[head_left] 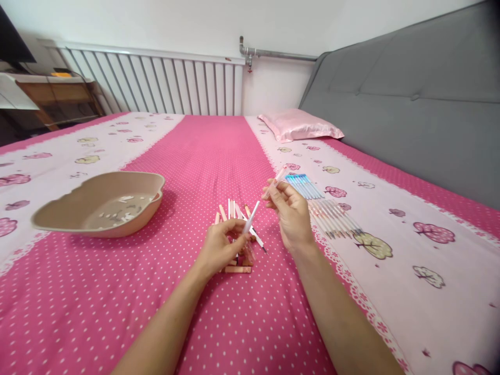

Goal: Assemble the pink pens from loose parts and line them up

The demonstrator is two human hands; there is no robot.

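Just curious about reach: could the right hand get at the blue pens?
Probably yes: the blue pens lie near the right hand, nothing visibly between, though it holds a pinkish piece.

Slim bare forearms [166,325] tapering toward a bare left hand [223,246] and bare right hand [292,212]

The bare, sleeveless left forearm [167,317] enters at the bottom, left of centre, and slants up and rightward to a nearly straight wrist. Its bare left hand [221,247] hangs low with its back upward, the fingers [234,225] bent and the thumb [237,244] stretched rightward to meet them in a closed pinch. The bare right forearm [339,307] comes in right of centre and slants up and leftward. Its bare right hand [291,213] sits higher in the view, fingers curled and pinched against the thumb. The two hands are apart, fingertips angled inward.
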